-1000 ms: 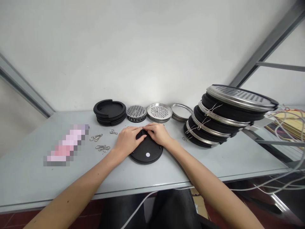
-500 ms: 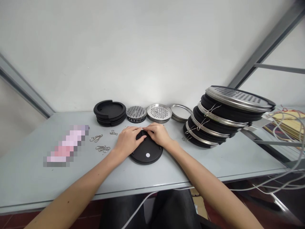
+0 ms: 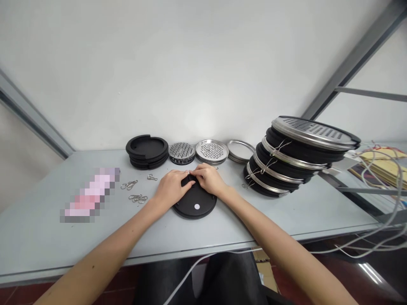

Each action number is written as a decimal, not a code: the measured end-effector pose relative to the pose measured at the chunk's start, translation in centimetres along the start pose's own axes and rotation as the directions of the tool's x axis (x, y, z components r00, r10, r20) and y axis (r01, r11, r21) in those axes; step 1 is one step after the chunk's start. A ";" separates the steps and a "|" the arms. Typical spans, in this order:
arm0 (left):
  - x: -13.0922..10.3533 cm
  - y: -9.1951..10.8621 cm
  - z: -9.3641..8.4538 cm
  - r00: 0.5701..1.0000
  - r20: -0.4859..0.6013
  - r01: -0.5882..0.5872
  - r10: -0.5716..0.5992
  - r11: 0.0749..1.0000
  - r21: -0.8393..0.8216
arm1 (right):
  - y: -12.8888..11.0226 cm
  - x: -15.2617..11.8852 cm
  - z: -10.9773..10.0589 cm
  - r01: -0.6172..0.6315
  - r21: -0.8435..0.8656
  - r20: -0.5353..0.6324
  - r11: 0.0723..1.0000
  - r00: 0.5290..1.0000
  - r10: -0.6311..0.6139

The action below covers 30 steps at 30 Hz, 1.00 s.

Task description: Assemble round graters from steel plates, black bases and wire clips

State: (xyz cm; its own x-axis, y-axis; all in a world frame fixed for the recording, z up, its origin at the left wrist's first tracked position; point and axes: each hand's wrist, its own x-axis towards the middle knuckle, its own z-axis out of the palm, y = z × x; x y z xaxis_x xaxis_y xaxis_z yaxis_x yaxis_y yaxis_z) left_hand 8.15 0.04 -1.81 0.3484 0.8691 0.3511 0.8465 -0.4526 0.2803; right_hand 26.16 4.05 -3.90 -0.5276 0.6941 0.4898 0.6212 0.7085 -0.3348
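Note:
A black round base (image 3: 193, 208) with a white dot lies on the table in front of me. My left hand (image 3: 173, 185) is closed over its far left edge, the thumb on the upper face. On the far right edge, my right hand (image 3: 210, 180) is closed too, with its fingertips pinched against those of the left. A tiny pale bit shows where the fingertips meet; what it is I cannot make out. Left of the hands lie loose wire clips (image 3: 137, 198), more wire clips (image 3: 129, 185) and a single clip (image 3: 151, 177).
Along the wall stand stacked black round bases (image 3: 148, 159), grater discs (image 3: 181, 150), perforated metal discs (image 3: 212, 150) and metal rings (image 3: 241, 150). A leaning stack of clipped assemblies (image 3: 295, 152) rises at right. A blurred pink item (image 3: 92, 192) lies left; white cables (image 3: 381, 224) hang right.
Both hands stay at the far edge of the black round base, their fingertips barely shifted. The whole view has moved slightly.

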 end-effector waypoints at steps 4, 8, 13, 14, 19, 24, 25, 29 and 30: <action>0.1 0.1 -0.1 1.000 0.019 0.023 -0.023 1.000 0.004 | 0.2 0.1 0.2 0.019 -0.030 0.003 0.999 1.000 -0.019; 0.1 0.2 -0.2 0.999 0.020 0.042 -0.041 0.999 -0.012 | 0.3 0.1 0.4 0.025 -0.032 0.005 0.999 1.000 -0.025; 0.1 0.0 -0.1 0.999 0.034 0.026 -0.025 0.999 -0.042 | 0.0 0.1 0.1 0.008 -0.032 0.015 0.999 1.000 -0.007; 0.2 -0.1 0.0 0.999 0.037 0.019 -0.017 0.999 -0.047 | -0.1 0.1 0.1 -0.001 -0.030 0.019 1.000 1.000 0.001; 0.5 -0.6 0.3 0.999 0.037 -0.005 0.007 0.999 -0.043 | -0.1 0.1 -0.1 -0.037 -0.025 0.030 0.999 0.999 0.037; 0.6 -0.8 0.6 0.999 0.021 -0.026 0.027 0.999 -0.032 | -0.1 0.2 0.1 -0.027 -0.020 0.028 0.999 0.999 0.028; 0.6 -0.8 0.6 0.999 0.023 -0.033 0.034 0.999 -0.030 | 0.0 0.2 0.1 -0.023 -0.017 0.024 1.000 0.999 0.024; 0.7 -0.6 0.2 0.997 0.050 -0.062 0.063 0.998 -0.021 | -0.1 0.1 0.2 -0.022 -0.013 0.008 1.000 1.000 0.022; 0.7 -0.5 0.1 0.996 0.056 -0.068 0.070 0.997 -0.024 | -0.1 0.1 0.2 -0.027 -0.019 0.006 0.999 1.000 0.027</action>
State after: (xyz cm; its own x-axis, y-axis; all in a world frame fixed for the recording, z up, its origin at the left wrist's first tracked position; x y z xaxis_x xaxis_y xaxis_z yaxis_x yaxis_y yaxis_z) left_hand 8.02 0.95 -1.83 0.4284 0.8452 0.3196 0.8106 -0.5158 0.2772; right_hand 25.96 4.10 -4.02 -0.5139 0.7139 0.4757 0.6460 0.6869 -0.3330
